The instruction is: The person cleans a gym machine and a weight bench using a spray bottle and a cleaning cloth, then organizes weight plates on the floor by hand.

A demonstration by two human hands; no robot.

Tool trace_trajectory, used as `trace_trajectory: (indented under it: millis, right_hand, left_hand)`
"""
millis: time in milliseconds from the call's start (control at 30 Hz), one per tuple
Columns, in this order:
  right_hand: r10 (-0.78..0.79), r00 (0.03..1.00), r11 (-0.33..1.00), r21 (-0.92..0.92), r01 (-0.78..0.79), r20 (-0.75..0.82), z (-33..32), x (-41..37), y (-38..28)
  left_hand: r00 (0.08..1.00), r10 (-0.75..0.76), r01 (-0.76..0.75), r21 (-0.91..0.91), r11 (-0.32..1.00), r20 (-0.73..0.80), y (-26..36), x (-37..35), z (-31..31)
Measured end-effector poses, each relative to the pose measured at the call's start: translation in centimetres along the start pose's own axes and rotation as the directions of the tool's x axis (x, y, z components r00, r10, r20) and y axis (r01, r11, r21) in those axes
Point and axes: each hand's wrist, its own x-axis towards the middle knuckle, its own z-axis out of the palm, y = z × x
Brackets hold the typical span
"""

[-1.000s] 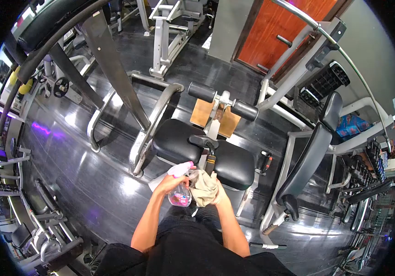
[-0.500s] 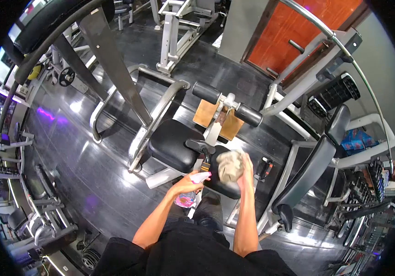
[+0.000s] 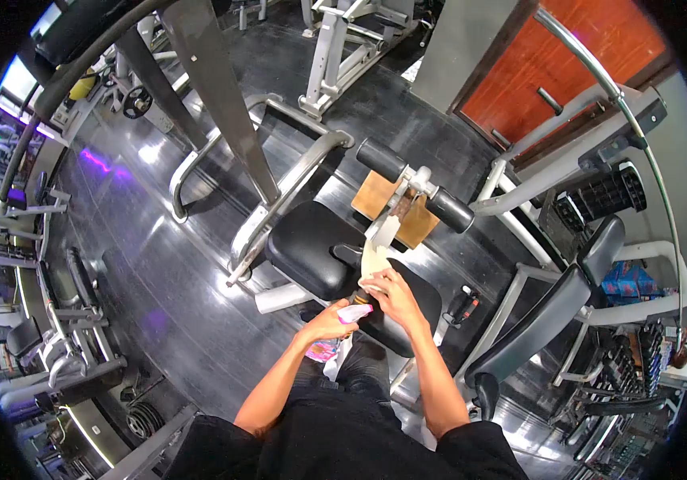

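My left hand [image 3: 328, 322] is closed around the neck of a spray bottle [image 3: 323, 350] with a white and pink trigger head and pinkish liquid inside. In my right hand [image 3: 394, 296] a cream cloth [image 3: 375, 262] is gripped, draped against the machine's central handle post between the two seat pads. The black left seat pad [image 3: 311, 248] lies just beyond my left hand. Below my right forearm and hand is the black right seat pad [image 3: 419, 308]. Padded black rollers [image 3: 449, 210] sit on a metal bar farther ahead.
Wooden blocks [image 3: 415, 220] lie under the rollers. A small black and orange item [image 3: 463, 306] is on the floor at right. A black backrest bench [image 3: 531, 324] stands to the right, and a grey steel frame [image 3: 219, 96] rises on the left.
My right hand has moved left and inward, bringing the cloth from over the right pad onto the central post. The cloth went from bunched to hanging longer. My left hand keeps the bottle.
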Motion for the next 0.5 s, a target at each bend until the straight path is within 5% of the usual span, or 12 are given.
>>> trace_trajectory:
  millis: [67,200,433,500]
  right_hand:
    - [0.020,0.993,0.990,0.137,-0.035,0.114,-0.6,-0.9,-0.1]
    - [0.034,0.997,0.991,0.127,-0.042,0.065,1.2,1.7,2.1]
    - [0.094,0.993,0.989,-0.125,-0.085,0.075,1.9,6.6,1.3]
    - [-0.070,0.997,0.979,-0.191,0.075,0.033,1.1,3.5,0.9]
  left_hand:
    - [1.000,0.009,-0.009,0.009,1.000,-0.017,0.1,-0.2,-0.1]
    - [1.000,0.003,-0.004,0.054,0.999,0.013,0.0,0.1,-0.2]
    - [0.999,-0.029,0.029,0.007,1.000,0.037,1.0,-0.4,-0.3]
    - [0.999,-0.016,0.015,0.029,0.999,0.034,1.4,-0.2,-0.4]
